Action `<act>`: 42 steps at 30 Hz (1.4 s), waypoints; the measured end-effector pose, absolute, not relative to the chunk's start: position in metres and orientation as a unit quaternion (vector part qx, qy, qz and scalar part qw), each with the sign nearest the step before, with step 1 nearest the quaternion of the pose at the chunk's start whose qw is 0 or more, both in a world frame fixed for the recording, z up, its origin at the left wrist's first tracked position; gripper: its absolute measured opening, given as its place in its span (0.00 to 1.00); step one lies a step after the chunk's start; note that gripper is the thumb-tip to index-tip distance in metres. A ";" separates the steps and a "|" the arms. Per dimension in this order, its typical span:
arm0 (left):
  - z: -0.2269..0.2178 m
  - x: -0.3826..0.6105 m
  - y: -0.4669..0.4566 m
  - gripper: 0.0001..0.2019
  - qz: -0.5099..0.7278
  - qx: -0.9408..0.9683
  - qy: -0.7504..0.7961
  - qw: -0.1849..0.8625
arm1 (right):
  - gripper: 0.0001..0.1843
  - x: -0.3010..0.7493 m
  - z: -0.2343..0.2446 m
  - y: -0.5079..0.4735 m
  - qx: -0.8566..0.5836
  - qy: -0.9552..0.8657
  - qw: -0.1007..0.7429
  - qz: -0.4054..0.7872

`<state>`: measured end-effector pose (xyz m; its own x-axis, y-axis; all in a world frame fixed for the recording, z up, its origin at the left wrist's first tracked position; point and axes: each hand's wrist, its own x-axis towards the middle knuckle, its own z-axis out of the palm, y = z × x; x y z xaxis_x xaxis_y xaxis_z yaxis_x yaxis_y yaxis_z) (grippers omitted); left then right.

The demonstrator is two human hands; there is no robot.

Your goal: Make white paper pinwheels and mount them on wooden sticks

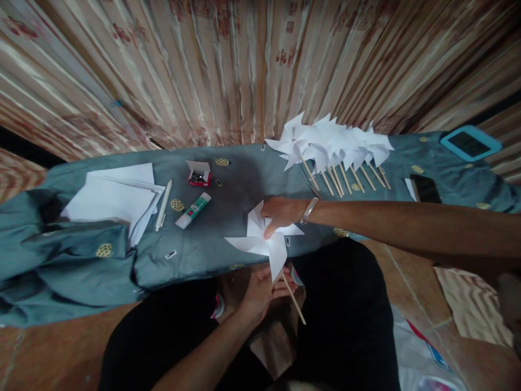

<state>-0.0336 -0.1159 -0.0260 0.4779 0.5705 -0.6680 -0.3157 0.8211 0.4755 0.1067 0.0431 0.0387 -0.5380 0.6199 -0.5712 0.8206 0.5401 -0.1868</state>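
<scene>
A white paper pinwheel (260,244) on a thin wooden stick (296,305) is between my hands at the table's front edge. My right hand (283,213), with a bracelet at the wrist, reaches in from the right and grips the pinwheel's middle, thumb on top; some fingers are hidden behind a paper blade. Below the edge, my left hand (262,293) is at the stick under the lowest blade, its fingers close together against it. That blade covers part of the left hand. Several finished pinwheels (334,144) lie overlapping at the back right, sticks pointing toward me.
On the grey-green cloth (240,184) are a small open red box (199,174), a green and white glue stick (194,210), a white pen (164,205) and stacked paper (118,198). A phone (425,188) and a blue-framed device (471,143) lie right. A curtain (228,70) hangs behind.
</scene>
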 end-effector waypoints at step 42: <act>-0.033 -0.016 -0.121 0.26 0.288 0.116 0.400 0.862 | 0.24 0.098 0.048 0.037 0.437 0.833 0.251 -0.227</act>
<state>-0.0162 -0.1206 -0.0325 0.5135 0.5898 -0.6232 -0.4043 0.8069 0.4306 0.0981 0.0365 0.0476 -0.4922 0.6146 -0.6164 0.8423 0.5151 -0.1590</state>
